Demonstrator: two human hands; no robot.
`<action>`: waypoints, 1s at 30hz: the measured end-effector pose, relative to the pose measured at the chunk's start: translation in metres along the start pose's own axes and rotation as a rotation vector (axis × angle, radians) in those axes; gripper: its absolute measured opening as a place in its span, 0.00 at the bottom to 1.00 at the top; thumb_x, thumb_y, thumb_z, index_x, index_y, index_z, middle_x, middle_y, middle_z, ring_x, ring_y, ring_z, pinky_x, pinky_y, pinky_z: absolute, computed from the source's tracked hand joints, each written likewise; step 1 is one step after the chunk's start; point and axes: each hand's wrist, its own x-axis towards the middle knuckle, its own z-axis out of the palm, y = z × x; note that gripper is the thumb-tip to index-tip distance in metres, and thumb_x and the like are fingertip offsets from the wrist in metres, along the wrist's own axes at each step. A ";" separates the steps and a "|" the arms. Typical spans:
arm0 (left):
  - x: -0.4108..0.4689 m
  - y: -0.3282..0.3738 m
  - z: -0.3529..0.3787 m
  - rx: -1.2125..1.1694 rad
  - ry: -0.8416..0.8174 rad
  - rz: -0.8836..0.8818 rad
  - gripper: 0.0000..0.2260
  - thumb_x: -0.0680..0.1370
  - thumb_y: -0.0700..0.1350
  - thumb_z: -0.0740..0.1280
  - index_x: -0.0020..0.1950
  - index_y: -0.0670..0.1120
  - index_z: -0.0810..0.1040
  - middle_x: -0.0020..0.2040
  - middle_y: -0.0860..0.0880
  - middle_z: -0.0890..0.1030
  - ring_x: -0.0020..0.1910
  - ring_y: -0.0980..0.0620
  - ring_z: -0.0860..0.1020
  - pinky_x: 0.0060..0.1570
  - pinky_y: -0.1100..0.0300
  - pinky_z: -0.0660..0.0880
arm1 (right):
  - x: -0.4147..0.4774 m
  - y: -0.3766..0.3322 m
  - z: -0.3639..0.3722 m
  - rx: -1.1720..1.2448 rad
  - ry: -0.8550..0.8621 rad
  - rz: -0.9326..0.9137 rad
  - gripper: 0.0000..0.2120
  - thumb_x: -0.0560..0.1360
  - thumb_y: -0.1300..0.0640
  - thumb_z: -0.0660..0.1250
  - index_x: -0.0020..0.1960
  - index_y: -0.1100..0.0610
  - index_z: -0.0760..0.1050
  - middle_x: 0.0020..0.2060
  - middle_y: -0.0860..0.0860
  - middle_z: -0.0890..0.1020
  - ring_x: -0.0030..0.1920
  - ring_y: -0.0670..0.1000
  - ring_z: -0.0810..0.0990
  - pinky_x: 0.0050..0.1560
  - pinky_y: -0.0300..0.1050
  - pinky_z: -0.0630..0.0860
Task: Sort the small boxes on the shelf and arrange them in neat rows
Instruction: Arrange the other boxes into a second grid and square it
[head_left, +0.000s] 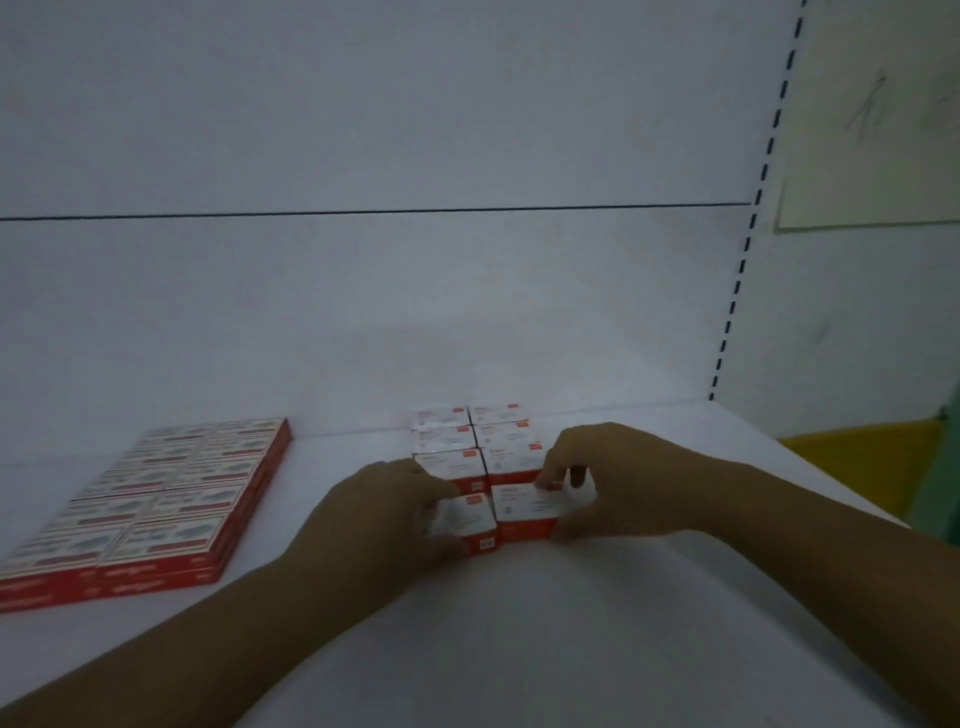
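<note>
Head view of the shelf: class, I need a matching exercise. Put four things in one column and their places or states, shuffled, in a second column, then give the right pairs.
Things:
1 left hand
2 right hand
3 flat red pile of boxes
4 slotted upright

Places or states:
A lies untouched at the left of the shelf
B grips the front right small box
C grips the front left small box
D stands at the right end of the shelf

Pairs: 1-C, 2-B, 3-A, 4-D

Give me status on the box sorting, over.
Left grip holds front-left box; right grip holds front-right box. Both at near end of two rows. Red stack apart, left.
</note>
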 end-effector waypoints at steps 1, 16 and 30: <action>-0.001 -0.002 0.000 -0.002 0.027 -0.024 0.20 0.68 0.60 0.70 0.58 0.58 0.77 0.55 0.59 0.77 0.53 0.59 0.74 0.55 0.65 0.70 | 0.005 0.000 0.002 -0.009 0.019 -0.023 0.22 0.66 0.41 0.72 0.57 0.46 0.75 0.50 0.41 0.74 0.48 0.42 0.72 0.50 0.35 0.71; 0.009 -0.020 0.022 -0.035 0.158 -0.048 0.20 0.68 0.59 0.70 0.56 0.54 0.79 0.47 0.61 0.71 0.42 0.60 0.69 0.37 0.79 0.63 | 0.019 0.030 0.029 0.221 0.133 -0.060 0.20 0.57 0.34 0.67 0.47 0.35 0.73 0.46 0.33 0.72 0.47 0.35 0.73 0.38 0.27 0.68; 0.010 -0.024 0.034 -0.149 -0.147 -0.202 0.40 0.73 0.66 0.57 0.73 0.56 0.34 0.74 0.62 0.54 0.73 0.60 0.52 0.72 0.48 0.37 | 0.006 0.019 0.032 0.180 0.071 0.129 0.38 0.67 0.36 0.68 0.72 0.44 0.59 0.62 0.41 0.72 0.53 0.38 0.68 0.58 0.32 0.64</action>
